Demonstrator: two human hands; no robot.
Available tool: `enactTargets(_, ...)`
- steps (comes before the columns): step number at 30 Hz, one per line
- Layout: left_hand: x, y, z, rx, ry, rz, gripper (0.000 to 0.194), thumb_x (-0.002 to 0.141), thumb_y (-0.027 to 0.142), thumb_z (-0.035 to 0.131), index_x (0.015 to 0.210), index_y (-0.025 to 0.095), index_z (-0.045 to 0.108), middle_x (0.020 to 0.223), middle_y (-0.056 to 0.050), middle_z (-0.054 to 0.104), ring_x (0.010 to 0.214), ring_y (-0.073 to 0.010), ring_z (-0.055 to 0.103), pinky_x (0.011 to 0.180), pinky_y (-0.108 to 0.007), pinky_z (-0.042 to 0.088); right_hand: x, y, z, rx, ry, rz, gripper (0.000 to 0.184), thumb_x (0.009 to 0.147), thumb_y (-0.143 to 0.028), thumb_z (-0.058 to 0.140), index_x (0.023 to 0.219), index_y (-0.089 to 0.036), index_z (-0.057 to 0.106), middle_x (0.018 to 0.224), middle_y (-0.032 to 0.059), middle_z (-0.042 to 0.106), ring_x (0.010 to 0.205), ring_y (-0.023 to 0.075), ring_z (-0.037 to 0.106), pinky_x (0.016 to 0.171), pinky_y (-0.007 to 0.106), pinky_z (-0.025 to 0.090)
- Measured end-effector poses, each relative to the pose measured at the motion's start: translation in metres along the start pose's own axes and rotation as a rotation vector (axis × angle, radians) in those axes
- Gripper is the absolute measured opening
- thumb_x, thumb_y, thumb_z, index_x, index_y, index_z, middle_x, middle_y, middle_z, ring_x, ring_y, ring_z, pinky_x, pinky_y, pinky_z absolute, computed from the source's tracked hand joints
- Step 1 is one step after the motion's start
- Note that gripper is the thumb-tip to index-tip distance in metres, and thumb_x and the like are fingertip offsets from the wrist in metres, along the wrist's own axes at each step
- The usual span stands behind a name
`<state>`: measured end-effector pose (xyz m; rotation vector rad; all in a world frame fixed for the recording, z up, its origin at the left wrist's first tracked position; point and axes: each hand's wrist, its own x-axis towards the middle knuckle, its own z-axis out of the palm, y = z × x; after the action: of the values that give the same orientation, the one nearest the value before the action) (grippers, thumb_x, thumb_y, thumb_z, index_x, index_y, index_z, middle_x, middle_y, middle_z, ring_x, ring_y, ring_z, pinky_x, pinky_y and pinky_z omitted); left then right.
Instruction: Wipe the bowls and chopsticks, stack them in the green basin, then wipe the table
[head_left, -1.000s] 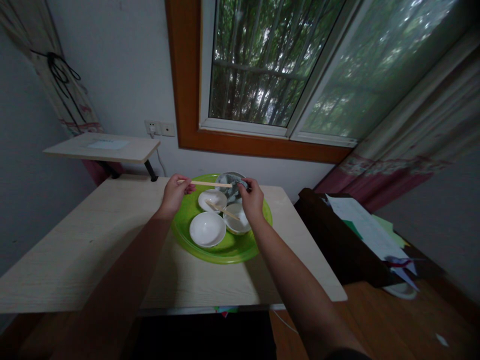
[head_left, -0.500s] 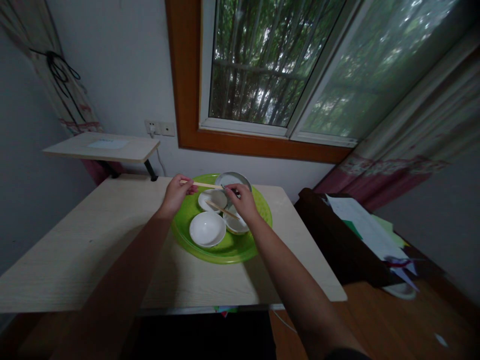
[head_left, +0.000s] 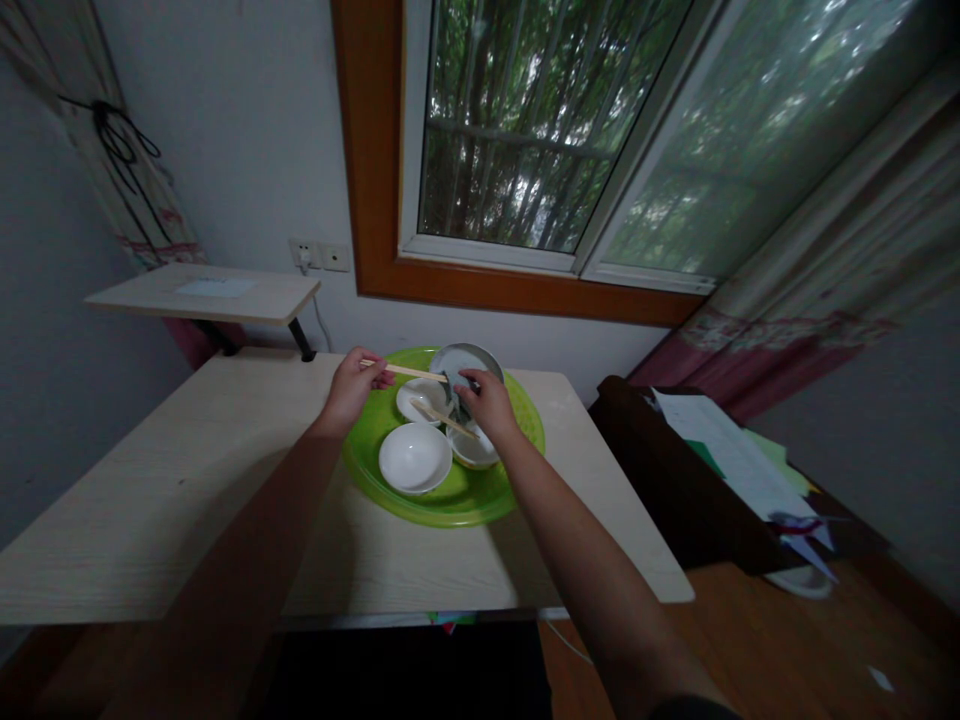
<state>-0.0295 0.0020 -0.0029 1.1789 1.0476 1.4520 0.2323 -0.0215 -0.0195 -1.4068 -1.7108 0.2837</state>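
Above the green tray point(head_left: 442, 517) on the table point(head_left: 180, 540), the left hand point(head_left: 357, 385) had its fingers curled closed around one end of a chopstick point(head_left: 416, 373), which stuck out rightward near the small white bowl point(head_left: 409, 392). The right hand point(head_left: 486, 402) pinched a grey cloth point(head_left: 458, 411) between thumb and fingertips, close by the chopstick's far end, though whether cloth and wood touched I could not tell. Below, at least one other chopstick point(head_left: 455, 425) lay across two bowls.
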Motion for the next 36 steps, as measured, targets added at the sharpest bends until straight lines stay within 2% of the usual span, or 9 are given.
enactTargets(7,0.000,0.000,0.001,-0.020,0.009,-0.011,0.016,0.082,0.024,0.069,0.089,0.020,0.055,0.071,-0.002,0.071,0.063,-0.0153,0.068,0.063,-0.026,0.050,0.001,-0.010,-0.005,0.037,0.001,0.159,0.025,0.086,-0.028,0.070,0.108,-0.019,0.077,0.097,0.0078,0.078,0.085,0.0231,0.069,0.082,0.035,0.052)
enactTargets(12,0.001,0.000,0.000,-0.044,0.020,-0.014,0.018,0.081,0.023,0.070,0.089,0.019,0.054,0.070,-0.002,0.070,0.062,-0.0148,0.067,0.062,-0.025,0.050,0.001,-0.012,-0.007,0.112,0.084,0.217,0.023,0.084,-0.035,0.068,0.099,-0.018,0.075,0.092,0.0050,0.077,0.081,0.0212,0.066,0.077,0.032,0.048)
enactTargets(16,0.002,0.001,-0.001,-0.068,0.090,-0.016,0.019,0.080,0.023,0.070,0.088,0.020,0.053,0.068,0.000,0.068,0.059,-0.0134,0.065,0.060,-0.023,0.048,0.001,-0.009,-0.010,0.091,0.194,0.217,0.027,0.084,-0.042,0.064,0.094,-0.018,0.072,0.083,0.0036,0.072,0.075,0.0206,0.061,0.073,0.032,0.046)
enactTargets(20,0.001,0.003,0.000,-0.064,0.104,-0.024,0.019,0.079,0.023,0.070,0.088,0.020,0.053,0.068,0.000,0.067,0.060,-0.0132,0.065,0.060,-0.023,0.048,0.001,-0.007,-0.011,0.080,0.233,0.163,0.030,0.087,-0.044,0.060,0.099,-0.017,0.070,0.083,0.0043,0.070,0.074,0.0207,0.059,0.073,0.033,0.046)
enactTargets(23,0.000,0.004,0.001,-0.056,0.092,-0.021,0.019,0.079,0.023,0.070,0.088,0.020,0.053,0.068,0.000,0.067,0.059,-0.0130,0.065,0.060,-0.023,0.048,0.001,-0.008,-0.009,0.083,0.209,0.050,0.027,0.090,-0.041,0.060,0.100,-0.018,0.069,0.095,0.0075,0.069,0.084,0.0216,0.060,0.078,0.033,0.048)
enactTargets(26,-0.001,0.004,0.001,-0.040,0.053,-0.016,0.019,0.079,0.024,0.070,0.089,0.020,0.054,0.069,0.000,0.068,0.061,-0.0136,0.065,0.062,-0.024,0.048,0.000,-0.009,-0.007,0.061,0.156,-0.051,0.020,0.089,-0.034,0.064,0.101,-0.019,0.070,0.107,0.0104,0.067,0.095,0.0229,0.061,0.086,0.035,0.051)
enactTargets(31,-0.003,0.004,0.001,-0.005,-0.007,-0.003,0.023,0.079,0.029,0.073,0.089,0.020,0.054,0.072,-0.001,0.070,0.063,-0.0150,0.067,0.063,-0.026,0.050,-0.001,-0.010,-0.006,0.022,0.016,-0.145,0.022,0.089,-0.023,0.068,0.109,-0.022,0.075,0.111,0.0092,0.071,0.108,0.0244,0.063,0.101,0.040,0.048)
enactTargets(36,-0.004,0.004,0.000,0.011,-0.046,0.015,0.024,0.080,0.030,0.073,0.090,0.020,0.055,0.072,-0.001,0.071,0.063,-0.0152,0.067,0.063,-0.027,0.050,0.000,-0.011,-0.008,-0.034,-0.048,-0.184,0.021,0.091,-0.021,0.068,0.109,-0.022,0.079,0.111,0.0086,0.077,0.107,0.0248,0.067,0.100,0.040,0.046)
